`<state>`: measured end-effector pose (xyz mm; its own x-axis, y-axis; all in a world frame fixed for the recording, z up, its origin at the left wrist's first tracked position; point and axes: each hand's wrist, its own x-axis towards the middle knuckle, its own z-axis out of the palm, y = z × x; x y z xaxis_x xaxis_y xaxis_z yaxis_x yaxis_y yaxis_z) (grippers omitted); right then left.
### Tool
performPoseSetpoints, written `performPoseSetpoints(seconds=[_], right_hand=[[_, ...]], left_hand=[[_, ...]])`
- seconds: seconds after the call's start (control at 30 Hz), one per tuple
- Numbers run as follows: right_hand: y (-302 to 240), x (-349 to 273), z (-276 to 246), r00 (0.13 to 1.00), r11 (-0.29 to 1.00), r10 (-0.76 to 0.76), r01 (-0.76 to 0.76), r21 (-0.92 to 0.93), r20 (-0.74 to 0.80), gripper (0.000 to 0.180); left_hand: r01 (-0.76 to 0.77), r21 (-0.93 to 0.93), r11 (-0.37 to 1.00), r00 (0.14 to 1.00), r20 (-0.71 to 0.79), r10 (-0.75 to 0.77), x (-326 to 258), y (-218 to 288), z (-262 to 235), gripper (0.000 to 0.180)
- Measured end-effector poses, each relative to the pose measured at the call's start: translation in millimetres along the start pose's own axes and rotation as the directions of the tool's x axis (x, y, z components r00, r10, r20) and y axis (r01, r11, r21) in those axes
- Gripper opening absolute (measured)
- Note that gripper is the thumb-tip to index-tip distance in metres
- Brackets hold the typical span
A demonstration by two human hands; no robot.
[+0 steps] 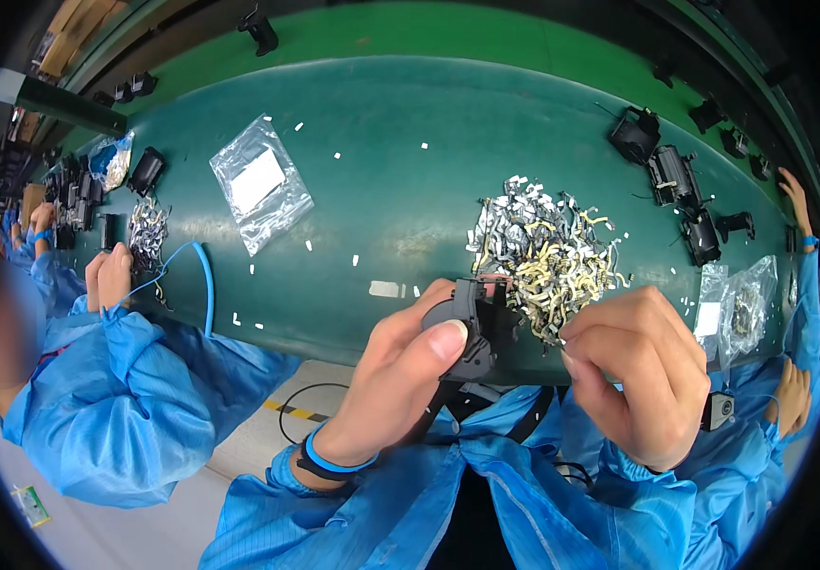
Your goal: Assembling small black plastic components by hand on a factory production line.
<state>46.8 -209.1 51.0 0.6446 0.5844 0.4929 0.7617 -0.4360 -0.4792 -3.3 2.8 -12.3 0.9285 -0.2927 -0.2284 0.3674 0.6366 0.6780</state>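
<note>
My left hand grips a black plastic housing near the front edge of the green table, its thumb pressed on the rounded side. Just beyond it lies a heaped pile of small cable pieces, white, yellow and black with light tags. My right hand is closed in a pinch at the near right side of the pile. Something small and dark shows at its fingertips, too small to name, and it may touch the pile's edge.
A clear plastic bag with a white label lies back left. More black housings stand at the right, beside filled plastic bags. A co-worker in blue sits at my left by a smaller cable pile. Another works at my right.
</note>
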Motion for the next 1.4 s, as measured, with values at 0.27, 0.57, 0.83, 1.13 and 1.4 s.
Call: performPoseSetpoints(seconds=[0.27, 0.57, 0.83, 1.13, 1.4], right_hand=[[5.0, 3.3, 6.6, 0.999, 1.000, 0.001, -0.002, 0.027, 0.054, 0.033], [4.7, -11.3, 18.5, 0.973, 0.957, 0.225, -0.211, 0.201, -0.052, 0.023], [2.1, -24.0, 28.8, 0.930, 0.884, 0.362, -0.317, 0.344, -0.073, 0.019], [9.1, -15.5, 32.4, 0.961, 0.953, 0.261, -0.242, 0.182, -0.093, 0.021], [10.0, -15.3, 32.0, 0.977, 0.948, 0.215, -0.207, 0.243, -0.006, 0.021]], left_hand=[[0.017, 0.035, 0.999, 1.000, -0.020, -0.016, 2.0, -0.1, 3.4, 0.050], [0.026, 0.090, 0.996, 0.996, -0.090, -0.018, 6.0, 1.2, 10.8, 0.058], [0.022, 0.171, 0.985, 0.989, -0.148, 0.003, 7.9, 0.1, 12.6, 0.068], [0.020, -0.032, 0.999, 0.998, -0.058, -0.022, 3.6, -0.9, 5.3, 0.048], [-0.015, 0.042, 0.999, 0.988, -0.153, 0.021, 3.7, -3.1, -1.0, 0.061]])
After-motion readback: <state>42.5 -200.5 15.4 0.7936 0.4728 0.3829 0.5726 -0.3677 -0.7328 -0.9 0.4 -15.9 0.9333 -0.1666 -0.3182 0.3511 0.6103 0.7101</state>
